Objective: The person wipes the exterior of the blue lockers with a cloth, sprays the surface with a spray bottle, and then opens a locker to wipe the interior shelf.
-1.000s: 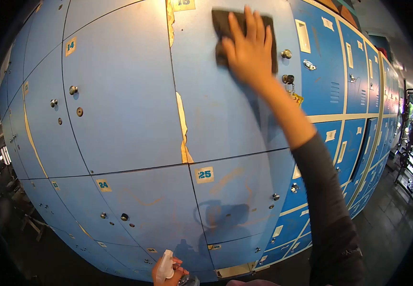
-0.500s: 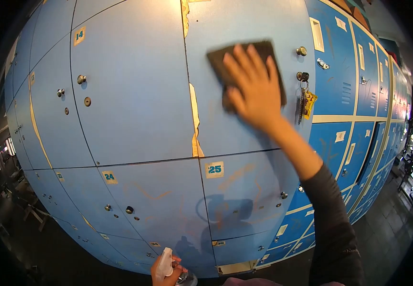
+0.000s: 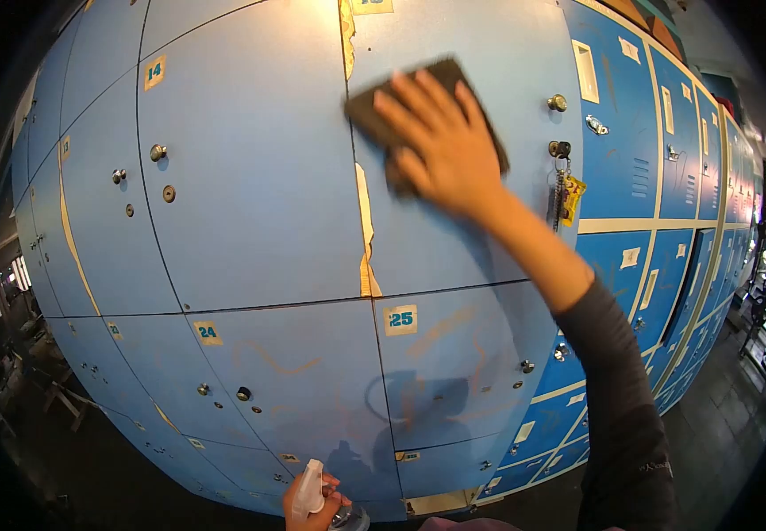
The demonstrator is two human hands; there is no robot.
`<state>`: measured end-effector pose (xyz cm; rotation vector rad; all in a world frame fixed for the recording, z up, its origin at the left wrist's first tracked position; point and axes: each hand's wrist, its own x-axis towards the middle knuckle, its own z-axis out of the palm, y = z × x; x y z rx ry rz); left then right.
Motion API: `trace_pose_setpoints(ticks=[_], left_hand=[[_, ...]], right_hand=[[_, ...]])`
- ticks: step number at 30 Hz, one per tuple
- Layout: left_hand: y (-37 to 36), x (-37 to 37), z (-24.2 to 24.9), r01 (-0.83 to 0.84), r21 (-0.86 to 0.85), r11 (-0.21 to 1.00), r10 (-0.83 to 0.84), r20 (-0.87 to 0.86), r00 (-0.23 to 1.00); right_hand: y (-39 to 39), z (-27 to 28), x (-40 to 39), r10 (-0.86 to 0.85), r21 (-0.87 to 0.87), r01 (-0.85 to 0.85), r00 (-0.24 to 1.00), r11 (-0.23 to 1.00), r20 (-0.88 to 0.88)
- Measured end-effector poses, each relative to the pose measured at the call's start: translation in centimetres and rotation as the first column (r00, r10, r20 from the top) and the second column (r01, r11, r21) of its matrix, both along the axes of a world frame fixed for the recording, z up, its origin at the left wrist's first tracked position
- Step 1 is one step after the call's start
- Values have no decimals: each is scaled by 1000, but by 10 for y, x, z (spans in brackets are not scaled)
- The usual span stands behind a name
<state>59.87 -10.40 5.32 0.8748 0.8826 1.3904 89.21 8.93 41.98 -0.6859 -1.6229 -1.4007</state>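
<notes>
My right hand (image 3: 440,146) lies with its fingers spread over a dark cloth (image 3: 372,111), holding it flat against the upper light blue locker door (image 3: 462,248). The cloth's left corner reaches the door's left edge, and a bunched part shows below my thumb. Low in the view, my left hand (image 3: 299,509) is wrapped around a spray bottle (image 3: 314,482) with a white trigger head; most of its clear body is out of frame. A key with a chain and a yellow tag (image 3: 572,199) hangs from the door's lock, right of my right hand.
Below is the locker door numbered 25 (image 3: 400,319), with door 14 (image 3: 154,73) to the left. Peeling edging (image 3: 366,230) runs beside the upper door. Brighter blue metal lockers (image 3: 617,168) stand to the right, above a dark tiled floor (image 3: 710,442).
My right hand and the cloth have slid left and slightly up across the door. The left hand with the spray bottle has barely moved.
</notes>
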Motion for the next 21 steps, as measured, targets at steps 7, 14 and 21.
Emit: trace_pose_setpoints(ticks=[7, 14, 21], left_hand=[[-11, -9, -6, -6, 57, 998, 10, -68, 998], [-14, -14, -14, -90, 19, 996, 90, -12, 996], [-10, -14, -23, -55, 236, 970, 122, -279, 952]], right_hand=[[32, 152, -17, 110, 264, -31, 951, 964, -290], [27, 103, -10, 97, 244, -32, 961, 969, -260], [-18, -108, -16, 3, -119, -43, 949, 992, -314]])
